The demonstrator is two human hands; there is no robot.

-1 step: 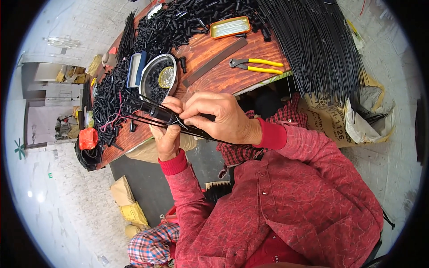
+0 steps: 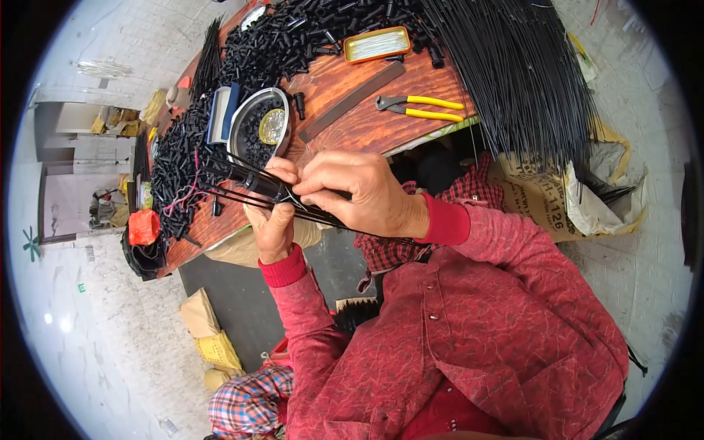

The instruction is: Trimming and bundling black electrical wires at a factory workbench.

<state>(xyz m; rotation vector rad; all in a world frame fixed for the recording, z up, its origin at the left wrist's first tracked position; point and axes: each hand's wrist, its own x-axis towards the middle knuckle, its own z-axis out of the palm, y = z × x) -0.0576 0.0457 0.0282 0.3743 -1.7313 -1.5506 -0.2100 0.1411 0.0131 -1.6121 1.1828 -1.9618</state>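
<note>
My left hand (image 2: 273, 224) is closed round a black cylindrical piece (image 2: 257, 182) and several thin black rods (image 2: 233, 196) over the table's near edge. The cylinder is tilted, its far end pointing to the far left. At its near end my right hand (image 2: 359, 192) is closed, thumb and fingertips pinched together beside the left fingers. Whatever small part lies in that pinch is mostly hidden; a thin light strand or edge shows there. More rods run below the right palm toward the wrist. Behind the hands stands an oval metal bowl (image 2: 233, 136) with small black parts and a round gold-coloured tin (image 2: 272, 126).
The reddish wooden table (image 2: 323, 92) bears a heap of black tubular parts (image 2: 271, 48), yellow-handled cutting pliers (image 2: 429, 108), a flat dark bar (image 2: 352, 100), and a yellow-rimmed tin (image 2: 377, 45) of pale thin pieces. Long black rods (image 2: 513, 81) overhang the right edge above a sack (image 2: 539, 194).
</note>
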